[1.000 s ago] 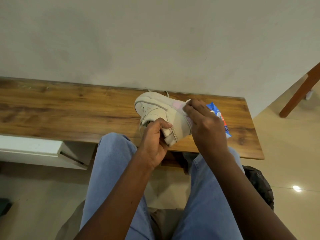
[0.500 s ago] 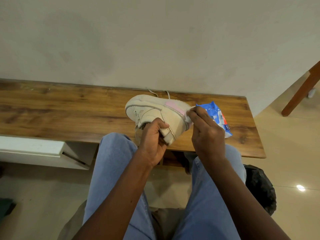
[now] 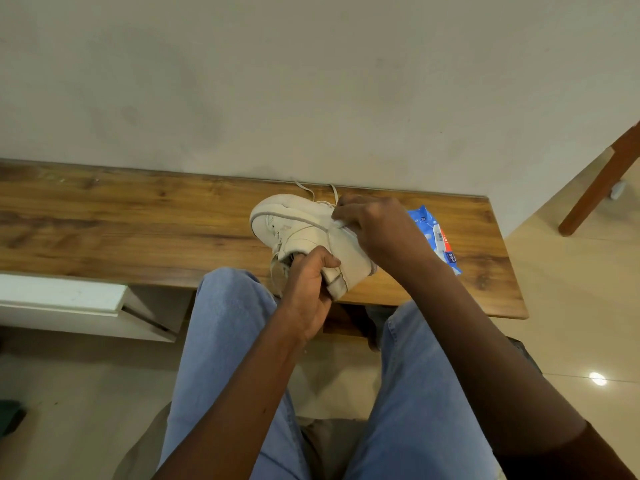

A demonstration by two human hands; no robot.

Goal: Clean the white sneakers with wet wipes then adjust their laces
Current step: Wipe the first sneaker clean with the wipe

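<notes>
Above wooden bench [image 3: 138,230], left fingers [image 3: 322,262] gripping sneaker [image 3: 298,223], right fingers [image 3: 350,210] pinching wipe [image 3: 339,223]

The person wears light blue denim jeans [image 3: 225,341], loose over 2 legs, with a stitched seam running down the right leg [image 3: 415,393] and soft folds near the knees. The 2 forearms are bare from the left hand [image 3: 308,292] and right hand [image 3: 377,230] back. A dark brown sleeve [image 3: 571,455] covers the right upper arm at the near right.
</notes>
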